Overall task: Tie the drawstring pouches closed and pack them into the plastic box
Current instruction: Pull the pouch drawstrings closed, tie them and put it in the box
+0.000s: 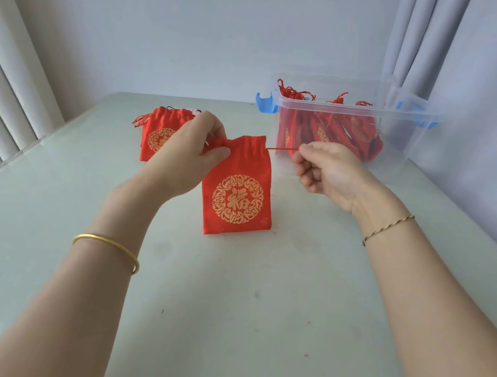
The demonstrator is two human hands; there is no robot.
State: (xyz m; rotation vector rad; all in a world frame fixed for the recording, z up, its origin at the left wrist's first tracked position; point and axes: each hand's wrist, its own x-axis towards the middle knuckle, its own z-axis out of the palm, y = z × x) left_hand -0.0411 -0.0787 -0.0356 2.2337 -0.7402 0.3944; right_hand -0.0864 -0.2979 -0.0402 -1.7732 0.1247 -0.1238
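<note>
Writing: a gold 福 character inside a round gold ornament was woven on the held pouch (pixel 239 187), centre frame; a similar emblem showed on the pouch stack (pixel 157 135) behind it.
Left hand (pixel 193 148): thumb and fingers pinched the pouch's gathered mouth.
Right hand (pixel 326 169): fingers were curled, pinching the red drawstring (pixel 280 149), which ran taut from the mouth.
Plastic box (pixel 398 149): clear, with blue latches (pixel 265 102), upper right of frame, holding packed pouches (pixel 339 127) with tassels sticking up.
In the way: the left hand hid part of the stack.
Surroundings: pale glossy table (pixel 227 324); gold bangle (pixel 109 246); cord bracelet (pixel 387 229); grey curtain (pixel 421 47).
</note>
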